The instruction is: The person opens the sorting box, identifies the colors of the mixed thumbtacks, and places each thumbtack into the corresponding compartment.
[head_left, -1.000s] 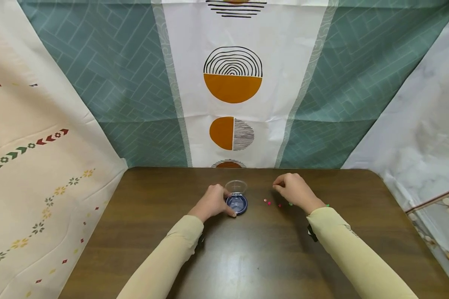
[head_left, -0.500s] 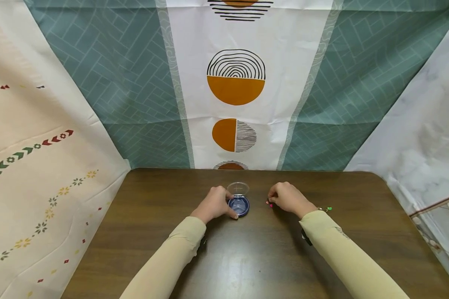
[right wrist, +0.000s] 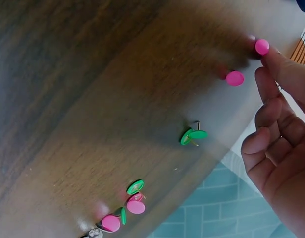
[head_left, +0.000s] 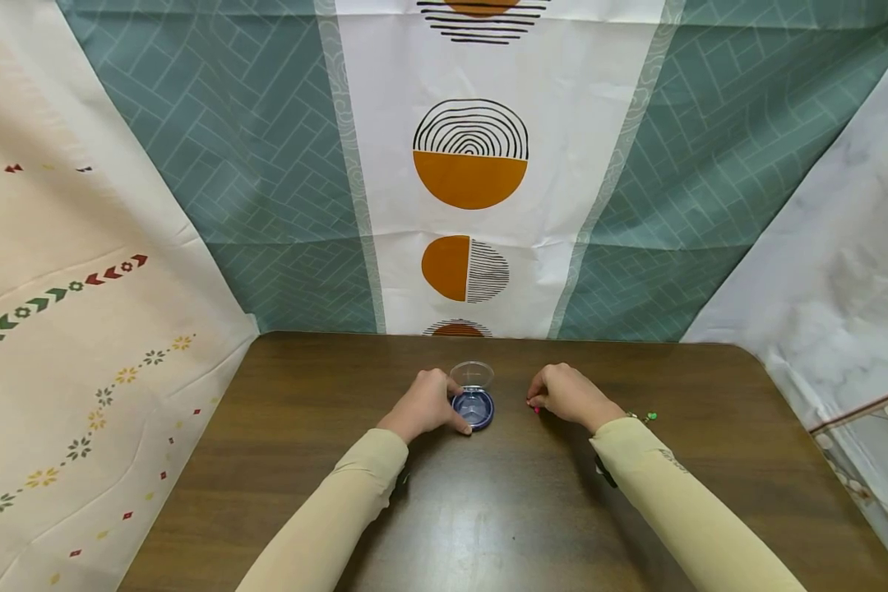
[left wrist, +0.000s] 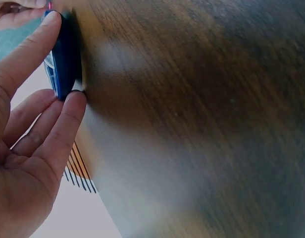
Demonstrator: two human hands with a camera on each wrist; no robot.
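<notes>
In the head view my left hand (head_left: 429, 400) holds a small round blue case (head_left: 473, 409) between thumb and fingers. Its clear lid (head_left: 472, 375) stands open at the far side, and the case rests on the table. From the left wrist view, thumb and fingertips grip the rim of the blue case (left wrist: 66, 57). To the right, my right hand (head_left: 568, 395) is low over the table. Its fingertips pinch a pink thumbtack (right wrist: 262, 46) in the right wrist view. A second pink thumbtack (right wrist: 234, 78) lies just beside that hand (right wrist: 283, 129).
Two green thumbtacks (right wrist: 193, 135) lie together farther along the brown table (head_left: 488, 510). More pink and green thumbtacks (right wrist: 135, 206) cluster beyond, by a silvery object (right wrist: 95, 233). Patterned cloth (head_left: 466, 181) hangs behind the table.
My right hand has come down and slightly left to the pink thumbtacks, its fingertips now at one of them. The left hand stays on the case. The head view has shifted slightly.
</notes>
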